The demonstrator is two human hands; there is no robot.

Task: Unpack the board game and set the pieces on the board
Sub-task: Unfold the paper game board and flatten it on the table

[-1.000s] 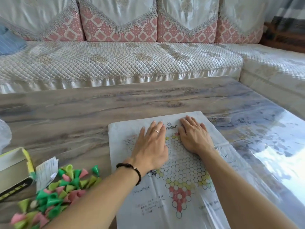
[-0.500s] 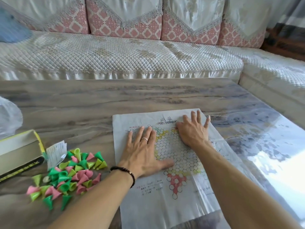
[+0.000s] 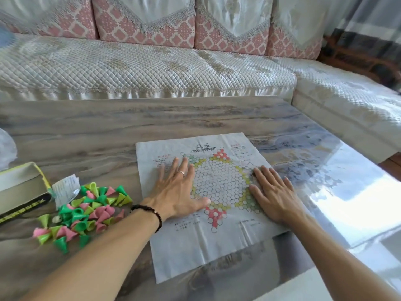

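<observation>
On paper board: left hand, right hand flat.

Only one view is given, taken from a camera worn on the person's head. The scene is seen from above and behind the forearms, with the lens tilted forward and down across the table. A wide angle is used, so straight edges are bowed near the frame borders. The paper board is held near the centre and is seen close up, with the left hand and right hand within arm's reach below the lens. The sofa is taken in farther off, filling the upper third of the frame. The box is cut by the left edge.
</observation>
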